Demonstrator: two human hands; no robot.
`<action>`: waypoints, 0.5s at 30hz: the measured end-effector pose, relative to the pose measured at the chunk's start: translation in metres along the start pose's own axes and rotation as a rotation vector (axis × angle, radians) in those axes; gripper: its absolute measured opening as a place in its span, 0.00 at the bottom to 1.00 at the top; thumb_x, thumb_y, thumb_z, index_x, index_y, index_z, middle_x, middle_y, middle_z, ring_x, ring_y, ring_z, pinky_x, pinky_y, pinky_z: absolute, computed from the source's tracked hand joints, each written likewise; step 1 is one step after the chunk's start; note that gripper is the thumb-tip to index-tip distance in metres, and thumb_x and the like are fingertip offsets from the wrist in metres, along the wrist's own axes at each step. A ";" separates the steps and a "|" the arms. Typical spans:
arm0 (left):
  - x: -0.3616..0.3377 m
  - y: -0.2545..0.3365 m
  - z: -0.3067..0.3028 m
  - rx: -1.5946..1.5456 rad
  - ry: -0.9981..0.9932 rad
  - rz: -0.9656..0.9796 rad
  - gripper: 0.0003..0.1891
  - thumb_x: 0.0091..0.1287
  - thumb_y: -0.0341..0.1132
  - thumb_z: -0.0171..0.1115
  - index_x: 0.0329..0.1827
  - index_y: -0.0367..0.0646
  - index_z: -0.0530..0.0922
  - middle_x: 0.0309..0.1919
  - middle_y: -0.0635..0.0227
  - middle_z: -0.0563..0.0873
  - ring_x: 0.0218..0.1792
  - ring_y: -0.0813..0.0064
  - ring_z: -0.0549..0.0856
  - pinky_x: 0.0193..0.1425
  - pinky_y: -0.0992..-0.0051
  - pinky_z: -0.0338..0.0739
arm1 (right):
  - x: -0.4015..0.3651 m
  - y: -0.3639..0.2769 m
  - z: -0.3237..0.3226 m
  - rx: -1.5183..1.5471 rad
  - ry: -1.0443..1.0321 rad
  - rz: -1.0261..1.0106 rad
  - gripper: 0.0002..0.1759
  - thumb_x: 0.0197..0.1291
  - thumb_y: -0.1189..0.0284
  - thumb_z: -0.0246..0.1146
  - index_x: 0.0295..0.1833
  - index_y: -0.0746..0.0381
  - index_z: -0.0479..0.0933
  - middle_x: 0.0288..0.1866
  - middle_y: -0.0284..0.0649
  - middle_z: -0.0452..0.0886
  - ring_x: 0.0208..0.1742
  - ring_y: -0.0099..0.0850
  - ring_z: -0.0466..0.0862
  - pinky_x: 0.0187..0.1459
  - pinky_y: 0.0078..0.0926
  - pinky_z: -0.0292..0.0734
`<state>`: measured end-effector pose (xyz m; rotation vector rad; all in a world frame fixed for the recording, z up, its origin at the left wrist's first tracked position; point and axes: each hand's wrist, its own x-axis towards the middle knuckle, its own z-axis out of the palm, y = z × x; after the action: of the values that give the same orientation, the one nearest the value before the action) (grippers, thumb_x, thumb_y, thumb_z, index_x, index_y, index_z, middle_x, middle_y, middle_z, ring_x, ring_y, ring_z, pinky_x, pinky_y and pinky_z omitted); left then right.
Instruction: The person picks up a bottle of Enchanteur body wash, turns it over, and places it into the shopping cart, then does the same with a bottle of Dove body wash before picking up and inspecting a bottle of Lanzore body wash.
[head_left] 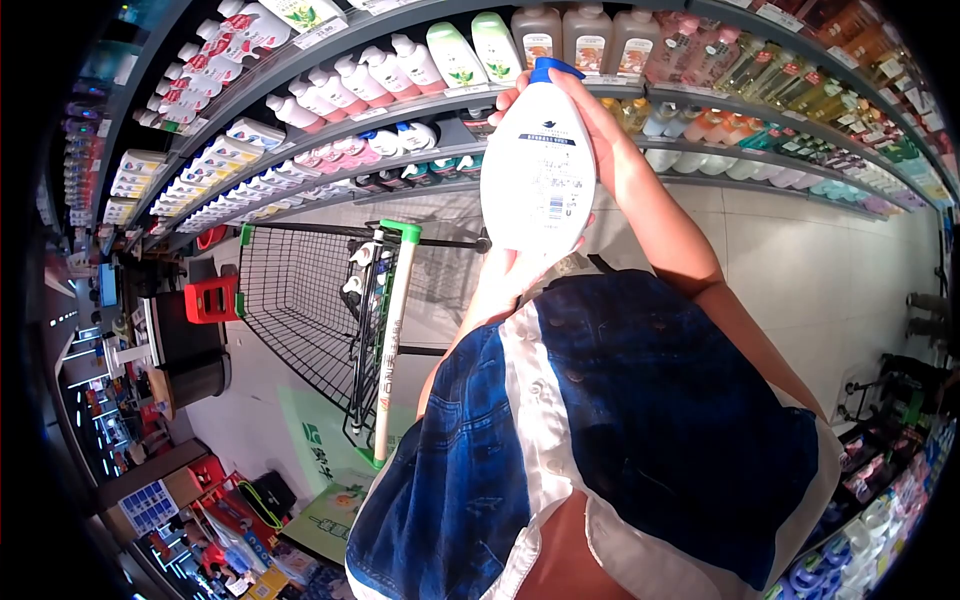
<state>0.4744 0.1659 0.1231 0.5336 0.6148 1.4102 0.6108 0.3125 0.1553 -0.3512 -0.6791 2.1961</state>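
Note:
A white pump bottle (538, 180) with a blue pump top (556, 70) is held upright in front of me, its printed label and barcode facing me. My left hand (525, 264) is closed around its lower end, with fingertips showing at the right edge. Near the top, my right hand (592, 102) grips the bottle just below the pump, some fingers hidden behind it. To the left stands a black wire shopping cart (300, 290) with green corners and a pale handle (395, 340); neither hand touches it.
Curved store shelves (420, 105) full of bottles run across the top, beyond the held bottle. A red basket (212, 300) is beside the cart's far end. Pale floor tiles (760, 260) lie to the right. More shelved goods (850, 540) stand at lower right.

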 end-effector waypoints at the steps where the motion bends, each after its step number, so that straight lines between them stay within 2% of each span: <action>1: 0.000 -0.001 0.000 -0.001 0.001 -0.001 0.32 0.68 0.39 0.60 0.72 0.38 0.58 0.60 0.55 0.73 0.59 0.61 0.77 0.58 0.63 0.78 | 0.000 0.001 -0.002 -0.008 -0.005 0.001 0.26 0.61 0.50 0.62 0.52 0.60 0.74 0.51 0.43 0.78 0.57 0.36 0.80 0.64 0.34 0.73; 3: -0.001 0.000 -0.001 -0.002 0.001 0.000 0.32 0.69 0.39 0.59 0.72 0.38 0.58 0.60 0.55 0.73 0.58 0.61 0.77 0.58 0.63 0.78 | 0.000 0.002 -0.004 -0.026 -0.015 0.004 0.30 0.61 0.48 0.61 0.57 0.61 0.72 0.54 0.44 0.81 0.58 0.36 0.81 0.62 0.34 0.74; 15: -0.004 -0.002 0.000 -0.008 0.001 0.006 0.32 0.69 0.39 0.59 0.71 0.38 0.58 0.59 0.55 0.74 0.57 0.62 0.78 0.57 0.64 0.79 | -0.003 -0.002 0.004 0.005 -0.022 0.034 0.29 0.61 0.50 0.62 0.57 0.61 0.72 0.54 0.47 0.81 0.58 0.37 0.81 0.63 0.35 0.73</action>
<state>0.4754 0.1623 0.1221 0.5284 0.6089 1.4182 0.6122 0.3098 0.1597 -0.3384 -0.6836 2.2364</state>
